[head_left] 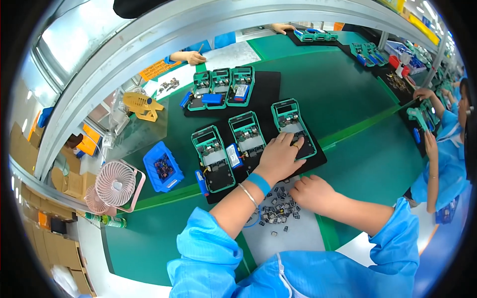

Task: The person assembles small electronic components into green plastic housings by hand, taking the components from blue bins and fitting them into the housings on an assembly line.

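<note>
My left hand (pixel 280 156) lies over the lower part of a green-rimmed device housing (pixel 286 107), its fingers apart and touching the inside. A blue strap (pixel 259 183) circles that wrist. My right hand (pixel 313 193) is closed, fingers curled, beside a pile of small dark square components (pixel 278 211) on a grey mat (pixel 310 236). Whatever it may pinch is hidden. Left of my left hand are two similar open housings, a middle one (pixel 247 131) and a left one (pixel 213 154). A blue-and-white battery pack (pixel 233 155) lies between them; another blue pack (pixel 201 183) sits at the left one's edge.
Three more housings (pixel 221 84) stand on a black mat (pixel 268 87) farther back. A blue bin (pixel 163 166) of small parts and a pink fan (pixel 117 184) are at left, a yellow fan (pixel 143 106) behind. Co-workers' hands (pixel 195 57) appear across the green table and at right.
</note>
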A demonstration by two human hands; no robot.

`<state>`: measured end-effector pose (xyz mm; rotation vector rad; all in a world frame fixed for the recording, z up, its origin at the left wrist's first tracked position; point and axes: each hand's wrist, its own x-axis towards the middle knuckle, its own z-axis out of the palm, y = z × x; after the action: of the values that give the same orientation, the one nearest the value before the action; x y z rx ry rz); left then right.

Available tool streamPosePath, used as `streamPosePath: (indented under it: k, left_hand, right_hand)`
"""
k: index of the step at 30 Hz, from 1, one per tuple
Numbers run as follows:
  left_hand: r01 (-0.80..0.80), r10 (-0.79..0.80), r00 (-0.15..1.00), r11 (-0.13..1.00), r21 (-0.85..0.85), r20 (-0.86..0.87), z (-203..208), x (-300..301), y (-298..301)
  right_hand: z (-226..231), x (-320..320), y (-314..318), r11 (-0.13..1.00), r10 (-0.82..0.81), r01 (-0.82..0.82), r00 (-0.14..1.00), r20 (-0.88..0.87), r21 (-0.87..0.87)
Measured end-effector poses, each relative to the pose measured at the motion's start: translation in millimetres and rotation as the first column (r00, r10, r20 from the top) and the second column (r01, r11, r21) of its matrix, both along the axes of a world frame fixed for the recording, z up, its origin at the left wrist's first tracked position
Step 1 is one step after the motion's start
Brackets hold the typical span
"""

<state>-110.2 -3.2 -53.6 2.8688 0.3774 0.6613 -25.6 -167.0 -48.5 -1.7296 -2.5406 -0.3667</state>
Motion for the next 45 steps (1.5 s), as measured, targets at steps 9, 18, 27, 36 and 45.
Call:
streamPosePath:
  k: [9, 18, 27, 36, 45]
  left_hand:
    - [0.014, -0.015, 0.998, 1.000, 0.015, 0.066, -4, -13, 2]
    - [0.038, -0.036, 0.997, 0.999, -0.038, 0.062, -7, -7, -5]
    - [-0.024, 0.025, 1.000, 0.998, -0.063, 0.014, -3, -17, 0]
    - [0.005, 0.001, 0.998, 0.996, -0.085, 0.069, -3, -16, -1]
    - [0.008, -0.001, 0.994, 0.998, -0.067, 0.108, -5, -15, 0]
  right_hand:
    - [-1, 15, -7, 0.997, -0.019, 0.028, 0.992, -0.127, 0.071]
    - [10, -6, 8, 0.963, -0.096, 0.105, 0.994, 0.050, -0.249]
    - [90, 65, 58, 0.985, -0.163, 0.127, 0.914, -0.371, -0.119]
    - [20, 106, 114, 0.953, 0.039, 0.004, 0.990, -0.137, 0.304]
    - [23, 104, 126, 0.968, 0.056, -0.062, 0.998, 0.032, 0.242]
